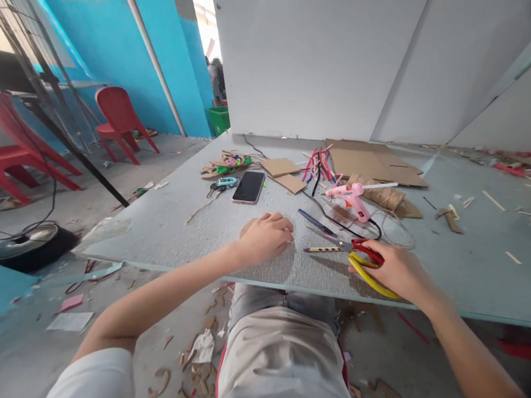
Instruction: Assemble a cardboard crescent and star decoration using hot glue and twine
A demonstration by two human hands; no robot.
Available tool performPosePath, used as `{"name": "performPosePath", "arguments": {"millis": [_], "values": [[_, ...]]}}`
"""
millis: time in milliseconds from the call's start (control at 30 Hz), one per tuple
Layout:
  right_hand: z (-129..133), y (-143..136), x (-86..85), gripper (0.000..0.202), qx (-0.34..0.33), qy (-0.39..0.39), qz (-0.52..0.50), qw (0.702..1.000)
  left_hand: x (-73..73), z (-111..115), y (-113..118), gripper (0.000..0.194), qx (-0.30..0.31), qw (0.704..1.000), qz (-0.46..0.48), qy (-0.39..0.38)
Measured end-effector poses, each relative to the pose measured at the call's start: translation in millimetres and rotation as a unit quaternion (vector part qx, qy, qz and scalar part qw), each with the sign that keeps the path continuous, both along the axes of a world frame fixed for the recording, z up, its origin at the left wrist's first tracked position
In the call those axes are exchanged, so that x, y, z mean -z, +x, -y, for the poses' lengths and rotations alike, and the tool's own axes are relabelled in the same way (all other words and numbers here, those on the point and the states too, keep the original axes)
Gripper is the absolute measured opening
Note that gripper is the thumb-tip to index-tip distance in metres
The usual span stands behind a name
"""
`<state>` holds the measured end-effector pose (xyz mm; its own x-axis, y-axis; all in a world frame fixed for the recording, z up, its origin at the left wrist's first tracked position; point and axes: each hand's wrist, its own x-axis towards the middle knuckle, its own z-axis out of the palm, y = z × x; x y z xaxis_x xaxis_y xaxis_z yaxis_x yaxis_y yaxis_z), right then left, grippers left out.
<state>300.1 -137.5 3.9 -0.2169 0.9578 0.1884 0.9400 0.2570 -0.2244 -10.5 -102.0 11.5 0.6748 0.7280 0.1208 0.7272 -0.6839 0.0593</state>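
Observation:
My left hand (267, 237) rests on the grey table with its fingers curled down; a bit of brown material shows at its left edge, and what lies under the fingers is hidden. On the right, my right hand (391, 267) is closed on the scissors (372, 278), which have one red and one yellow handle, with the blades pointing left. Between the hands lie a patterned pencil (323, 249) and a dark blue pen-like tool (315, 221). Beyond them is a pink glue gun (351, 198), its black cord curving toward my right hand.
A phone (248, 187), keys (222, 185), cardboard squares (281, 167), coloured pipe cleaners (318, 165) and a twine roll (380, 196) lie farther back. Large cardboard (374, 161) sits near the white panel (313, 62). Scraps litter the table's right side.

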Motion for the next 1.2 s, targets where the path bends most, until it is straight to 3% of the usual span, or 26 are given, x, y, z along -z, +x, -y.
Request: {"name": "performPosePath", "arguments": {"millis": [167,267,333,433,500,600,700,933,1200], "values": [[4,0,0.5,0.048,0.003,0.008,-0.020,1.000,-2.2,-4,6,0.017,0.014,1.000,0.002,-0.002],[5,-1,0.7,0.048,0.001,0.030,-0.047,0.998,-3.9,-7,1,0.014,-0.007,0.988,0.138,-0.073],[5,-2,0.3,0.051,-0.013,0.030,-0.076,0.997,-5.9,-8,-1,0.010,-0.014,0.943,0.294,-0.157],[4,-9,-1.9,0.057,-0.039,0.011,-0.118,0.992,-12.0,-7,3,0.023,-0.014,0.838,0.494,-0.231],[3,-16,-4.0,0.059,-0.046,0.000,-0.132,0.990,-17.2,-5,9,0.030,-0.016,0.791,0.567,-0.229],[1,-28,-7.2,0.058,-0.053,-0.016,-0.137,0.989,-22.8,-1,18,0.032,-0.023,0.755,0.627,-0.191],[-1,-38,-8.6,0.058,-0.064,-0.032,-0.146,0.987,-23.6,2,21,0.034,-0.031,0.746,0.642,-0.175],[-2,-48,-12.7,0.055,-0.074,-0.059,-0.159,0.983,-20.5,8,21,0.034,-0.011,0.772,0.603,-0.201],[-2,-48,-15.9,0.053,-0.093,-0.084,-0.192,0.973,-14.9,4,19,0.030,0.025,0.762,0.609,-0.217]]}}
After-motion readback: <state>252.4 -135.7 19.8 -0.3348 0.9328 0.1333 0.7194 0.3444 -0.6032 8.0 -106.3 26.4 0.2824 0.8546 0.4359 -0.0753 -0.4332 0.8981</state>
